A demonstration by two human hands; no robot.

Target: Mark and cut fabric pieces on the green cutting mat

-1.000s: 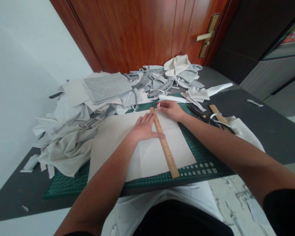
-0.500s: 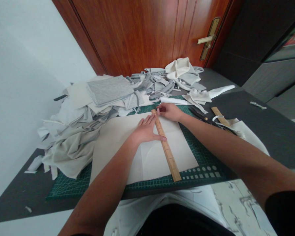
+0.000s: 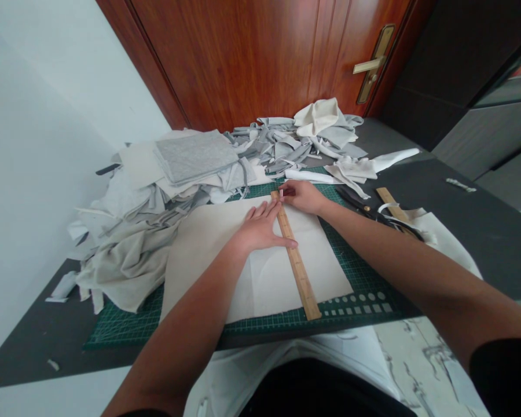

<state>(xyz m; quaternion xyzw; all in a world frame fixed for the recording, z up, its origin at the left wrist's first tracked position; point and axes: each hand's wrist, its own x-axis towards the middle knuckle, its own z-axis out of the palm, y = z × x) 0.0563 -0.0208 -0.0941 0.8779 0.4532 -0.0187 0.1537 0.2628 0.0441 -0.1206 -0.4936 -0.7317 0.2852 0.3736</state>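
On matting (image 3: 124, 327), the ruler (image 3: 299, 272) is best pinned by the splayed left hand (image 3: 261, 229), possible chalk (image 3: 281, 194) pinched by the right hand (image 3: 303, 197).

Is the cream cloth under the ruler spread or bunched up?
Spread: the cream cloth lies flat on the green mat, the ruler and left hand on it. Whether it is doubled, I cannot tell.

Ruler (image 3: 303, 281) on sheet (image 3: 204, 249); sheet on mat (image 3: 125, 318); scraps (image 3: 282, 147) behind and left; scissors (image 3: 352, 201) right; door (image 3: 243, 58) beyond.
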